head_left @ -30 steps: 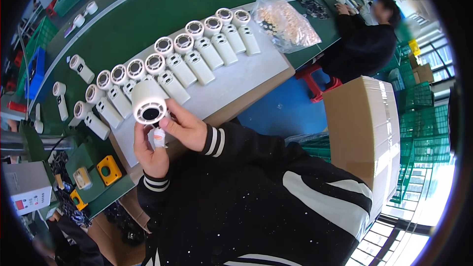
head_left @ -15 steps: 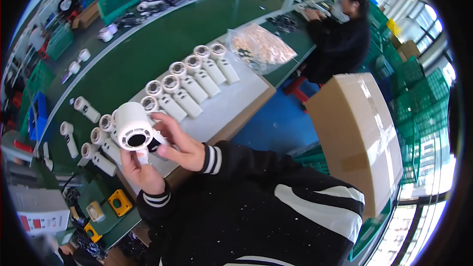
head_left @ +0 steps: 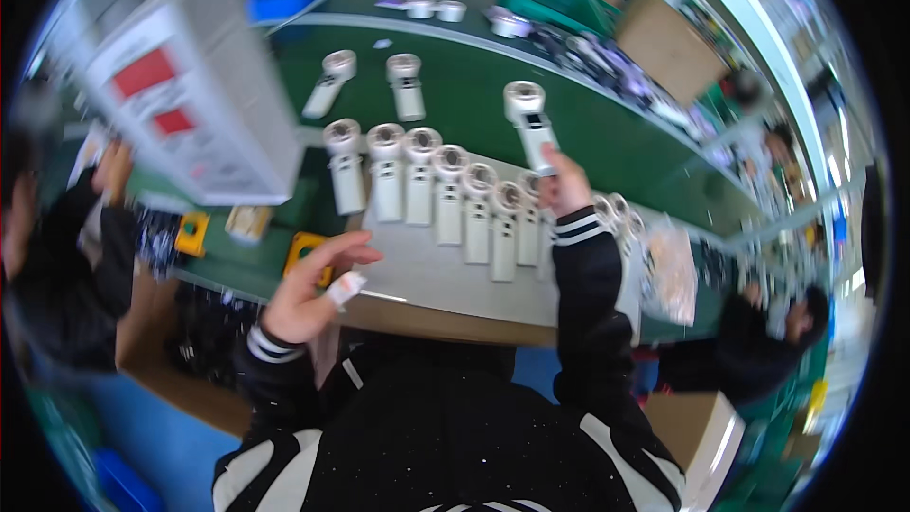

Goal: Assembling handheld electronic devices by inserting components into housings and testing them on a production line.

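My right hand (head_left: 566,185) grips the lower handle of a white handheld fan (head_left: 527,118), its round head pointing away from me over the green table. My left hand (head_left: 305,292) is held with its fingers apart above the near edge of the work surface. A small white piece with orange marks, like a sticker or wrap (head_left: 345,289), sits at the thumb. Several similar white fans (head_left: 448,197) lie side by side on a pale board (head_left: 398,270), heads facing the far side. Two more fans, one of them upright in view (head_left: 406,87), rest on the green table beyond.
A tall white carton (head_left: 209,85) with red patches stands at left, near yellow-framed parts (head_left: 192,233). A bag of small parts (head_left: 668,270) lies at right. Co-workers sit at the left and right (head_left: 758,346). A cardboard box (head_left: 694,441) stands at lower right.
My view has swung left. The fan held before me in both hands is now out to the right in my right hand alone; my left hand has come away from it.
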Tool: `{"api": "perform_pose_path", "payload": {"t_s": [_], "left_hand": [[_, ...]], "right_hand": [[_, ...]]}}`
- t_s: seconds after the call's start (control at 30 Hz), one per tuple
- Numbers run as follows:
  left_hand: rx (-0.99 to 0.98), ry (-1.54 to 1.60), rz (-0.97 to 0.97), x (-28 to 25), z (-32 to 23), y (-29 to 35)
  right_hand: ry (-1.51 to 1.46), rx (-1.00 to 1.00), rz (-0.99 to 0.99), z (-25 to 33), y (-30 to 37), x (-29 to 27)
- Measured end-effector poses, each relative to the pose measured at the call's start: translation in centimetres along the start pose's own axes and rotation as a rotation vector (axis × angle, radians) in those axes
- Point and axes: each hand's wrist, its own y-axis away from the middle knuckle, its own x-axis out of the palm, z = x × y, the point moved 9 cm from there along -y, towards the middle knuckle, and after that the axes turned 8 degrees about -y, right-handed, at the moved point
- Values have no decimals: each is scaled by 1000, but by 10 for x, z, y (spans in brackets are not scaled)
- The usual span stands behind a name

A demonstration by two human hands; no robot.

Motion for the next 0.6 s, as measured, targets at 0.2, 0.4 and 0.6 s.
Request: {"api": "perform_pose_path", "payload": {"t_s": [0.2, 0.4, 0.6], "left_hand": [[-213, -685, -862, -229, -45, 177], [-346, -549, -1222, -321, 55, 300], [-732, -648, -872, -366, 256, 295]], "right_hand": [[199, 220, -71, 23, -124, -48], [348, 70, -267, 24, -184, -70], [340, -131, 47, 41, -83, 61]]}}
